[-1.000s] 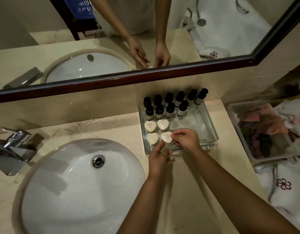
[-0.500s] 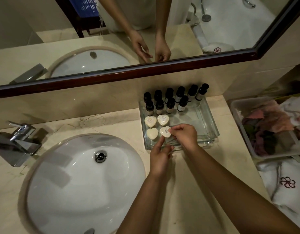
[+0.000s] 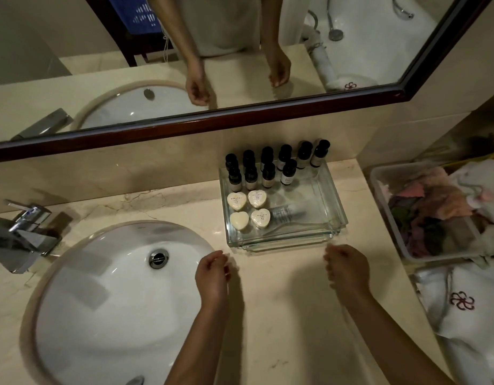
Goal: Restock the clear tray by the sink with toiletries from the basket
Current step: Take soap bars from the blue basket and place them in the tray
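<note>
While both hands hang just above the counter (image 3: pixel 282 315), they hold nothing. The left hand (image 3: pixel 214 276) is by the right edge of the sink (image 3: pixel 115 287). Its fingers (image 3: pixel 215 258) are curled in loosely, with nothing inside them. The right hand (image 3: pixel 347 269) is near the front right corner of the clear tray (image 3: pixel 336 209). Its fingers (image 3: pixel 331 261) are bent loosely too and grip nothing. Both hands are just in front of the tray but apart from it.

The tray sits on the counter to the right of the sink, by the wall under the mirror (image 3: pixel 240 118). At its back stand small bottles (image 3: pixel 268 175) with dark caps, six behind and four in front. In front of them, on the left side, lie four heart soaps (image 3: pixel 236 200), two by two. Just right of the soaps lies a clear thing (image 3: pixel 287 212), too blurry to tell what it is. The front wall of the tray stands between the hands and the soaps.

Right of the tray is a plastic bin (image 3: pixel 379 190) full of cloths. A white towel (image 3: pixel 462 301) with a red flower mark lies in front of the bin. A tap (image 3: pixel 20 234) stands left of the sink. In the mirror, a blue basket (image 3: pixel 140 18) shows behind the person.
</note>
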`<control>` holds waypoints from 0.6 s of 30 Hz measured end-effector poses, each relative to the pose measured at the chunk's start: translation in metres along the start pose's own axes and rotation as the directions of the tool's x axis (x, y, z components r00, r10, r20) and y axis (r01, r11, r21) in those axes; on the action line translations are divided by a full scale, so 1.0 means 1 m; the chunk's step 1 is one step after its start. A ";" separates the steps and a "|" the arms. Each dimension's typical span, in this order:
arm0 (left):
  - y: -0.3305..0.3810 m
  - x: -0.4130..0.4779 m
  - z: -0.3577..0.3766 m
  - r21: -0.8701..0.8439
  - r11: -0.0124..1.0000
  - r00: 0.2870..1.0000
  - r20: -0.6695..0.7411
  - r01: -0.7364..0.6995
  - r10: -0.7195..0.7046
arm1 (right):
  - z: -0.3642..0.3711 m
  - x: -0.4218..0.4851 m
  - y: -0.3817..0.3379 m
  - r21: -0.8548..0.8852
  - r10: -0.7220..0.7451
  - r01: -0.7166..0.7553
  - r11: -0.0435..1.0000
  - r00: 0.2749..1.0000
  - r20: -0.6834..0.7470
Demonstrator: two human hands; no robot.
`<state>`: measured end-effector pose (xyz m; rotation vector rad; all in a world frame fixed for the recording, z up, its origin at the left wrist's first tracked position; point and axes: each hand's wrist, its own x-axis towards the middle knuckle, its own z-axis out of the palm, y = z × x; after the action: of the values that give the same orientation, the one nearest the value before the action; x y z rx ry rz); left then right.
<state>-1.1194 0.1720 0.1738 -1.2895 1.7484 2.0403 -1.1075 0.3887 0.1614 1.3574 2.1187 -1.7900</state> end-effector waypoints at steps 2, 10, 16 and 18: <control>-0.005 0.009 0.000 0.034 0.999 0.999 0.001 0.039 -0.039 | -0.019 0.011 0.006 0.020 0.038 -0.038 0.999 0.999 -0.036; -0.005 0.011 0.026 0.134 0.991 0.978 0.210 -0.014 -0.015 | -0.016 0.047 -0.011 0.096 0.068 -0.078 0.992 0.993 0.101; -0.010 0.016 0.034 0.012 1.000 0.983 0.184 -0.003 0.001 | -0.009 0.053 -0.014 0.137 0.147 -0.179 0.974 0.966 0.212; -0.011 0.013 0.036 0.008 1.000 0.982 0.189 -0.017 0.015 | -0.010 0.055 -0.015 0.158 0.185 -0.228 0.961 0.950 0.250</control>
<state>-1.1392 0.2016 0.1549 -1.0436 1.6868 2.0831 -1.1456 0.4287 0.1461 1.2767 1.6623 -1.9860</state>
